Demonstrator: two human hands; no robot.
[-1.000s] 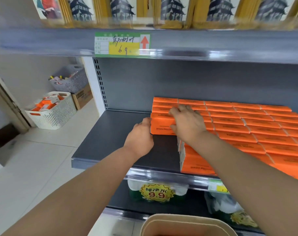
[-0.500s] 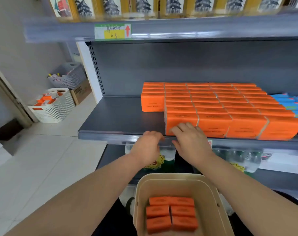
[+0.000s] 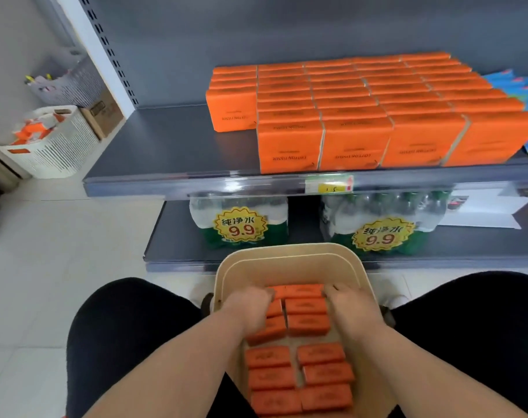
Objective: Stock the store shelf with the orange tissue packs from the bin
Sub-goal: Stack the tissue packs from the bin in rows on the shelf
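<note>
Tissue packs (image 3: 299, 369) fill the beige plastic bin (image 3: 287, 257), a rounded-corner tub sitting between the person's dark-clad knees; they are flat orange bricks in glossy wrap, and about eleven show. Inside the bin, the left hand (image 3: 250, 309) and the right hand (image 3: 351, 306) press inward against opposite ends of the farthest rows, fingers curled down beside the packs. Above the bin, the dark grey metal shelf (image 3: 154, 152) carries more orange packs (image 3: 359, 116) standing in tight rows, four across the front. Below that shelf, two shrink-wrapped bundles of water bottles (image 3: 238, 218) bear yellow starburst price stickers. Left of the shelf, a white slatted basket (image 3: 57, 143) rests on pale floor tiles.
</note>
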